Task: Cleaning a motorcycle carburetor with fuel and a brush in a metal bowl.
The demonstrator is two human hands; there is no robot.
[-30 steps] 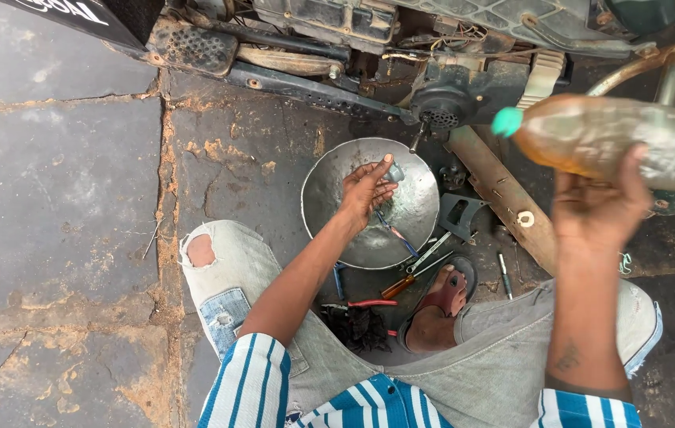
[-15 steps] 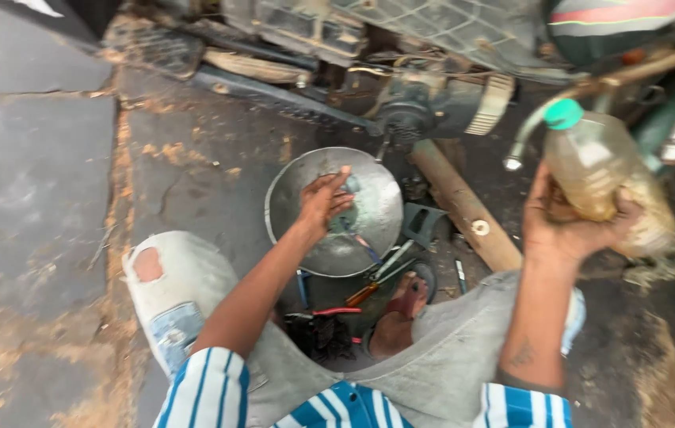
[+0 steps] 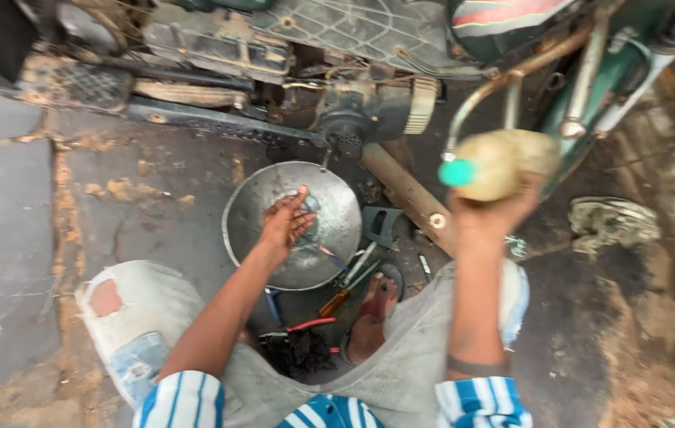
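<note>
Two hands at work: both belong to the person crouched on the stained concrete floor [image 3: 36,238], beside a vehicle's underside.
Vehicle: the green frame and engine [image 3: 369,111] fill the top of the view, with a rusty curved pipe [image 3: 504,87] running across it.
Metal bowl: the round grey bowl [image 3: 250,214] sits on the floor just below the engine, between the person's knees and the machine.
Plastic bottle: the right hand [image 3: 492,214] is closed around a cloudy yellowish bottle [image 3: 504,162] with a teal cap, held up well apart from the bowl, cap pointing left.
Change: half a second ago the bottle stood nearly upright; it now lies closer to level, and it is blurred.
Left hand: the left hand [image 3: 286,222] is inside the bowl, fingers spread loosely, holding nothing I can make out; it has stayed there.
Tools: pliers and a screwdriver [image 3: 337,297] lie just beside the bowl.
Rag: a crumpled cloth [image 3: 611,222] lies at right.
</note>
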